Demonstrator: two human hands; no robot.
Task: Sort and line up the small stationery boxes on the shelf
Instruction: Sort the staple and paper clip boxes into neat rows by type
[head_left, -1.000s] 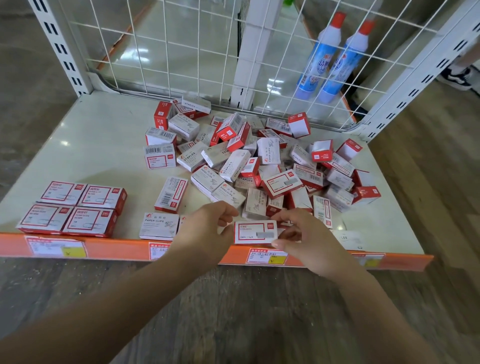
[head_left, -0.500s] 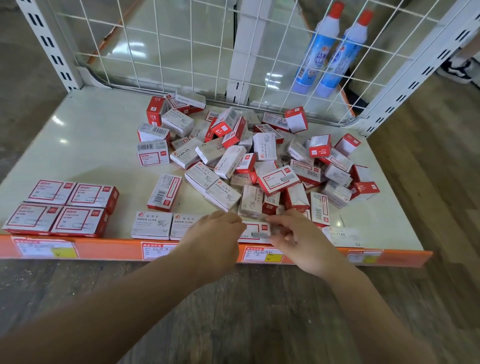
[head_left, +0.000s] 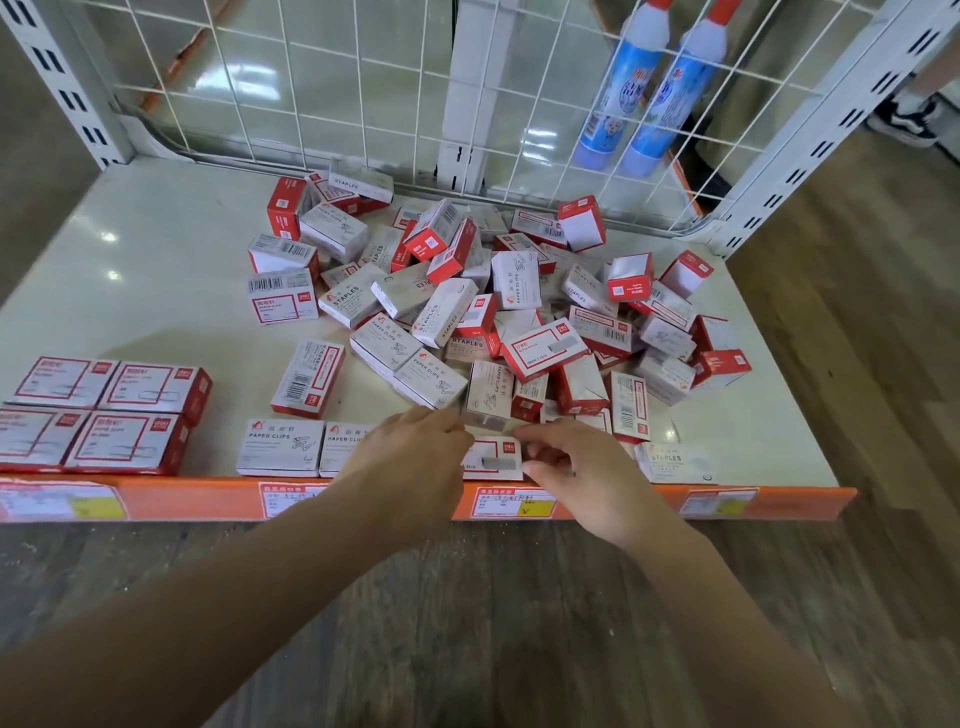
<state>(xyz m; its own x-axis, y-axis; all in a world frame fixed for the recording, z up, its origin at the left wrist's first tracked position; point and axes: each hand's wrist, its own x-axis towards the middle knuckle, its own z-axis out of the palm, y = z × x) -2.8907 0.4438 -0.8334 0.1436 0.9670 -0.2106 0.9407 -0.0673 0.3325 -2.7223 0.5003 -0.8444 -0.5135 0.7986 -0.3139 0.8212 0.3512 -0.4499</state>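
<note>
Head view: both hands, left hand (head_left: 415, 457) and right hand (head_left: 576, 467), have lowered the pinched staples box (head_left: 496, 460) onto the shelf (head_left: 156, 260).

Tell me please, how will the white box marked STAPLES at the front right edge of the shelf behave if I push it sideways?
The STAPLES box lies flat on its broad face, so it will probably slide, not tip or roll. The shelf looks glossy, so it may slide easily. It looks like stiff cardboard and should keep its shape. It sits close to the orange front lip, so push along the edge, not outward.
</note>
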